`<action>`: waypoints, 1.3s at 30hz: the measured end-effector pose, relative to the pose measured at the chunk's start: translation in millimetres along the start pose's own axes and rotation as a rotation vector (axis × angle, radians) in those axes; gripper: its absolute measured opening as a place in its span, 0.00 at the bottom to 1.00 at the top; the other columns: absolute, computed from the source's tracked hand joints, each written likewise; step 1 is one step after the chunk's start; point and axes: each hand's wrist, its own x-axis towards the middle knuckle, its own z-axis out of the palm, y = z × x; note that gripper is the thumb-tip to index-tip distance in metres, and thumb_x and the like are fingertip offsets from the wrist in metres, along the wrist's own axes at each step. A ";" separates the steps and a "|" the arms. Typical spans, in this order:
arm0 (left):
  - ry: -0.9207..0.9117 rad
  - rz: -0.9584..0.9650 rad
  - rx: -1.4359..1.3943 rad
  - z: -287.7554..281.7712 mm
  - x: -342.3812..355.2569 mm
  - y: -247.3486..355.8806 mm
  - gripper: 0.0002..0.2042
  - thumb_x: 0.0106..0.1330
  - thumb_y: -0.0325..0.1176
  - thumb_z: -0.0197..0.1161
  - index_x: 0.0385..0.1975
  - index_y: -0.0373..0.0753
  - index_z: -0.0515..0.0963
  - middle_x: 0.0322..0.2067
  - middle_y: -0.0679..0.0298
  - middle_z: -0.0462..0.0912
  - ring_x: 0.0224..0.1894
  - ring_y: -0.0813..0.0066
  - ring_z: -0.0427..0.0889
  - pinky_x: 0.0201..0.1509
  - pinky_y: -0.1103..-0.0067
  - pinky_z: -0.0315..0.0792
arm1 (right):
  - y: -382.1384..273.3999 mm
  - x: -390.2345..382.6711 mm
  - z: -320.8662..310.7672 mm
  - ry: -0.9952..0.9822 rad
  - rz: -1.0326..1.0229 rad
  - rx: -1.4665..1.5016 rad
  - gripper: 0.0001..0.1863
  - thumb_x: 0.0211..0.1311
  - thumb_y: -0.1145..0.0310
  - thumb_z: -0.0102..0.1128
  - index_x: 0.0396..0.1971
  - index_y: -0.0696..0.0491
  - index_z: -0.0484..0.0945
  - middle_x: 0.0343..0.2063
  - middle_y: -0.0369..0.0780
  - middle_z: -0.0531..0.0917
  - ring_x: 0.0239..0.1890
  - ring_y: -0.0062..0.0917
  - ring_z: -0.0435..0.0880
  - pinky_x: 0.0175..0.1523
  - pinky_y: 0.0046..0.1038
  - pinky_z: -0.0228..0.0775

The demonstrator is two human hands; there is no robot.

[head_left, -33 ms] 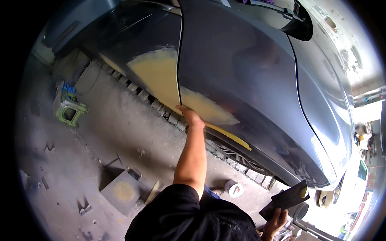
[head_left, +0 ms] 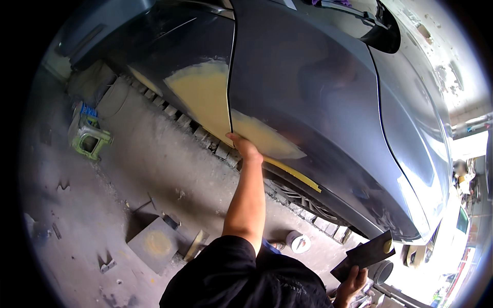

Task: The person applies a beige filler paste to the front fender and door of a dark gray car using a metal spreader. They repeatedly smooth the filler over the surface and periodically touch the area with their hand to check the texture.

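My left hand rests at the lower edge of a dark grey car's body panel, just by the seam between two panels. One finger or thumb reaches toward the seam; its other fingers are hidden. Around it, dull yellow filler covers the lower corner of the panel on the left, and a second filler patch continues right of the seam. A narrow yellow strip runs along the edge above the wheel. At lower right, away from the car's side, my right hand grips a dark flat board with a yellow dab at its far corner.
Below the car's edge shows a wheel. A small white tub stands on the floor near my feet. To the left are a green stool, a grey board with a yellow smear and a hammer-like tool. A grey bucket stands beyond my right hand.
The view has shifted very slightly. Both hands keep their places, the left at the panel edge and the right on the board.
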 end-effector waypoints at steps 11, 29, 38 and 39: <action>0.052 0.598 0.609 97.0 -123.0 0.6 0.45 0.72 0.63 0.28 0.68 0.21 0.31 0.70 0.37 0.25 0.75 0.48 0.26 0.76 0.63 0.24 | 31.5 12.9 -31.6 -0.037 -0.032 0.177 0.07 0.68 0.72 0.53 0.31 0.58 0.74 0.30 0.34 0.78 0.34 0.16 0.72 0.43 0.21 0.65; 0.066 0.692 0.725 101.0 -111.2 19.7 0.42 0.74 0.60 0.30 0.70 0.25 0.33 0.71 0.40 0.26 0.75 0.49 0.26 0.76 0.62 0.29 | 42.9 4.6 -56.4 -0.041 -0.075 0.102 0.08 0.68 0.72 0.52 0.38 0.60 0.77 0.35 0.38 0.81 0.38 0.20 0.76 0.48 0.24 0.66; -0.155 1.219 0.930 87.6 -161.2 -20.1 0.39 0.74 0.51 0.41 0.70 0.26 0.34 0.70 0.33 0.31 0.73 0.35 0.32 0.73 0.50 0.34 | 37.1 12.8 -39.8 -0.099 -0.039 0.107 0.08 0.67 0.71 0.54 0.37 0.61 0.78 0.33 0.37 0.81 0.37 0.19 0.76 0.46 0.23 0.67; -0.159 1.211 0.905 84.1 -160.8 -23.0 0.39 0.73 0.51 0.41 0.70 0.26 0.34 0.70 0.33 0.32 0.73 0.35 0.32 0.73 0.50 0.34 | 32.1 13.4 -35.9 -0.095 -0.050 0.119 0.08 0.67 0.71 0.54 0.37 0.61 0.78 0.33 0.37 0.81 0.37 0.19 0.76 0.47 0.23 0.67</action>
